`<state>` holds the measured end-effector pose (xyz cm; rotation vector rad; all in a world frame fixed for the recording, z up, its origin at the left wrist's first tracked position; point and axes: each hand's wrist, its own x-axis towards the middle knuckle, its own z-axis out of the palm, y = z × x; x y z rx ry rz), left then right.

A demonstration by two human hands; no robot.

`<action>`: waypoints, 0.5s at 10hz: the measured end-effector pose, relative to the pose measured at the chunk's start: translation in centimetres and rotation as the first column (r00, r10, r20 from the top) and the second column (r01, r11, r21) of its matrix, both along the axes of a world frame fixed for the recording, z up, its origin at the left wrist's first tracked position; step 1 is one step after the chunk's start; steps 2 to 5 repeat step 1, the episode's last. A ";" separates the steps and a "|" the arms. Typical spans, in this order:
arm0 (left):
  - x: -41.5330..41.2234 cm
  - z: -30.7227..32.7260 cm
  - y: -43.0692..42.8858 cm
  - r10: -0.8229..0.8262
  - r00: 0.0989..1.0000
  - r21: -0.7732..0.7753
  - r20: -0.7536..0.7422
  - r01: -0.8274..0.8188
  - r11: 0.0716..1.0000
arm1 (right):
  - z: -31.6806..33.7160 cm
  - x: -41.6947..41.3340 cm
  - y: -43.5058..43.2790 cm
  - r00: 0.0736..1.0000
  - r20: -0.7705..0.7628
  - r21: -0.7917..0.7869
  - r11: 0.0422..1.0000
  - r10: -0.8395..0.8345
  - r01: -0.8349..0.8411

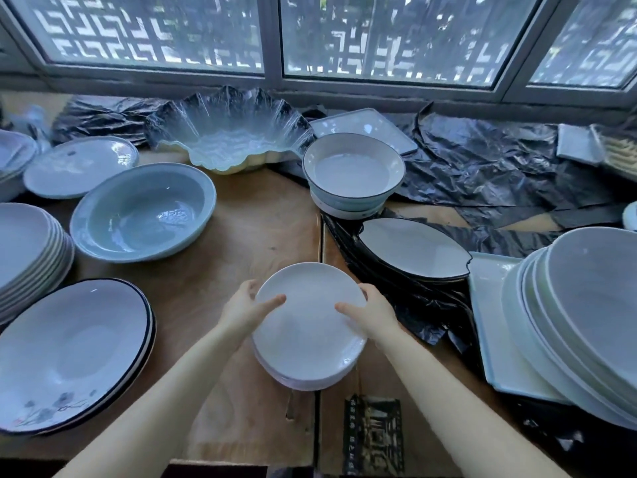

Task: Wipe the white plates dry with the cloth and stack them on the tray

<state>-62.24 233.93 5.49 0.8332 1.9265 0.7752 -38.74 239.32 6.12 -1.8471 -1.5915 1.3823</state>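
Bare forearms (165, 391) stretched in from the near edge. Both hands gripped one white plate (310, 322) by its rim. The left hand (245, 308) curled its fingers (251, 287) round the left edge with the thumb laid across the face, and the right hand (374, 313) mirrored it. Directly under the fingers lay a short stack of white plates (310, 377) on the desk (262, 229); whether the held plate touched it could not be told. Well to the right of the right fingers, a pale tray (489, 305) carried a tall pile of dishes (582, 305).
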 end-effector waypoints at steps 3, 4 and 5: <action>-0.6 2.7 1.0 -0.055 0.993 0.034 -0.108 0.059 0.998 | 2.7 0.2 1.4 0.995 0.061 0.046 0.995 0.081 -0.084; -0.6 2.7 1.0 -0.055 0.993 0.034 -0.108 0.059 0.998 | 2.7 0.2 1.4 0.995 0.061 0.046 0.995 0.081 -0.084; -0.6 2.7 1.0 -0.055 0.993 0.034 -0.108 0.059 0.998 | 2.7 0.2 1.4 0.995 0.061 0.046 0.995 0.081 -0.084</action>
